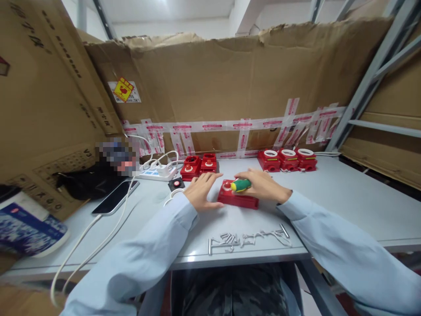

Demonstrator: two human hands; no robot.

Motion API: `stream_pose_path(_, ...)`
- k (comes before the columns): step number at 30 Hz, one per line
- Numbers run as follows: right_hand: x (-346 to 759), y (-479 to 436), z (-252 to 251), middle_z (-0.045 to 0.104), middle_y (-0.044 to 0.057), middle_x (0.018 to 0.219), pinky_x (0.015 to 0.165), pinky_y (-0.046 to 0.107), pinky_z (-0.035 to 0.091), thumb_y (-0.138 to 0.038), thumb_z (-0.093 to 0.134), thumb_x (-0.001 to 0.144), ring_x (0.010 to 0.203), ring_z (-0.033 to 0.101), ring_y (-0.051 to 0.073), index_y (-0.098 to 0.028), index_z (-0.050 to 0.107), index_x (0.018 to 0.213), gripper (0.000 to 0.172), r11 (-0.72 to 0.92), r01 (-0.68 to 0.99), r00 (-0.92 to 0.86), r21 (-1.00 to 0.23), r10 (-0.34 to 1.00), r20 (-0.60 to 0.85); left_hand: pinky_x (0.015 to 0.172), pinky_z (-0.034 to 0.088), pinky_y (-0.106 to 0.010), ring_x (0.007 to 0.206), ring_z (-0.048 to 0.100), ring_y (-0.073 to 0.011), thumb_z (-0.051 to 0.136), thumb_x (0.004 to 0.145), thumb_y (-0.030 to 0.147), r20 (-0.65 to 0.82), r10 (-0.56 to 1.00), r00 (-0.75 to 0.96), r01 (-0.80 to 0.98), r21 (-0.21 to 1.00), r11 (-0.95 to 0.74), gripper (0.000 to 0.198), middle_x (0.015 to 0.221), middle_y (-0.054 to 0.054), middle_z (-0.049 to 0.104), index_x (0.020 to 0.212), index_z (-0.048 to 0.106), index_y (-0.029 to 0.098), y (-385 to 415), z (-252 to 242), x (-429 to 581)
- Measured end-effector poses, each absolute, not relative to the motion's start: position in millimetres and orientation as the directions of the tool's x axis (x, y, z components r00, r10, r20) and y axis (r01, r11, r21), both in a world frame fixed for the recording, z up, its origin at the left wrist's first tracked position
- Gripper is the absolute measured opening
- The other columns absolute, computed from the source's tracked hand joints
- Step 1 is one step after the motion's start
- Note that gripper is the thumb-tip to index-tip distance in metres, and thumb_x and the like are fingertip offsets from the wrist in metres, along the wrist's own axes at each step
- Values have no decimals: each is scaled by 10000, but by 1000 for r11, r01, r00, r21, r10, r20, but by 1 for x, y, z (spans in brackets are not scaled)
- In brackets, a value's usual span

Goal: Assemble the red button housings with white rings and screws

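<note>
A flat red box (pixel 237 199) lies on the grey table (pixel 345 206) in front of me. My left hand (pixel 202 191) rests against its left side, fingers stretched out and thumb along the front edge. My right hand (pixel 261 184) is closed round a screwdriver with a green and yellow handle (pixel 240 184), held over the top of the box near a round opening. Both arms wear light blue sleeves.
Several screws (pixel 245 239) lie in a row near the front edge. Red boxes stand at the back, two with buttons (pixel 199 164) and three with white rings (pixel 288 159). A power strip (pixel 157 172), a phone (pixel 115 197) on a white cable and a small black part (pixel 176 183) lie left. Cardboard walls surround the table.
</note>
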State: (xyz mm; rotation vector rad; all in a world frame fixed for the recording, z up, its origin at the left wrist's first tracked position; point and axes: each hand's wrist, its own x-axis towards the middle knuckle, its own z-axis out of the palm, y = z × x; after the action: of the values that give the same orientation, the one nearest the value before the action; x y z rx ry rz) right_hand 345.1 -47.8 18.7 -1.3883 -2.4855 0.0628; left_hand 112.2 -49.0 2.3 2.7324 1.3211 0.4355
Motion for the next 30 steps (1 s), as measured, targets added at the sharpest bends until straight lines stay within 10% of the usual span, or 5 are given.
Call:
stream_pose_path(7, 328, -43, 22, 699, 62, 861, 692, 277, 395, -364, 611, 785, 815, 585, 196, -187, 683, 867, 207, 638, 671, -480, -379, 763, 434, 978, 405, -409, 1157, 527, -313, 797, 541, 434, 143, 698, 702, 558, 497, -664, 1058, 1286, -121, 536, 1407, 235, 202, -26, -15, 114)
stream_pose_path(11, 361, -38, 25, 622, 14, 534, 582, 250, 383, -349, 591, 744, 546, 552, 137, -157, 618, 598, 243, 307, 758, -322, -575, 943, 80, 958, 426, -355, 1079, 576, -269, 791, 542, 369, 162, 692, 703, 505, 571, -647, 885, 1209, -82, 585, 1301, 373, 190, -26, -18, 114)
stream_pose_path(16, 377, -39, 14, 487, -42, 409, 461, 241, 290, -363, 646, 660, 412, 404, 90, -176, 534, 513, 263, 157, 802, -392, -576, 866, -310, 972, 413, -351, 1088, 566, -258, 790, 539, 339, 216, 676, 704, 435, 622, -651, 816, 1189, -80, 588, 1244, 412, 178, -28, -19, 115)
stream_pose_path(30, 357, -45, -1, 397, -79, 352, 385, 213, 203, -250, 609, 589, 356, 302, 50, -184, 455, 502, 188, 22, 692, -379, -721, 862, -337, 954, 427, -339, 1059, 577, -243, 788, 554, 334, 242, 669, 703, 422, 615, -666, 800, 1169, -77, 592, 1237, 406, 171, -26, -23, 114)
